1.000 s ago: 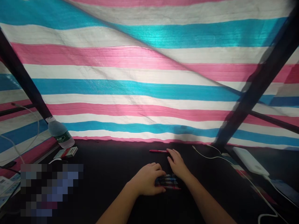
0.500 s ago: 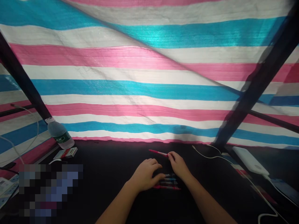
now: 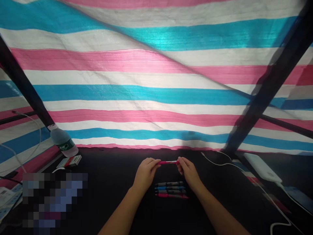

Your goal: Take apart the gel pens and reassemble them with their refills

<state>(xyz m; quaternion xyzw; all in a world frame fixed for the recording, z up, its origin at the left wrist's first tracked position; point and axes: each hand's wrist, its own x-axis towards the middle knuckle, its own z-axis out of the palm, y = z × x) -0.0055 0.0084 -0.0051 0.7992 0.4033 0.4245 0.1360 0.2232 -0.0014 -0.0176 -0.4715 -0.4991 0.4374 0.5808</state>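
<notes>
Head view: red pen (image 3: 168,162) held between left hand (image 3: 145,171), right hand (image 3: 188,170).

We look from one head-worn camera; it faces forward and down across the dark table (image 3: 110,182), near enough to show the red pen (image 3: 168,162) between our left hand (image 3: 145,171) and right hand (image 3: 187,170); a striped tarp (image 3: 146,91) closes the far side.

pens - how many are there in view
5: a pink pen held between left hand and right hand; a row of four pens on the black table, just nearer. Darkness may hide others.
</notes>
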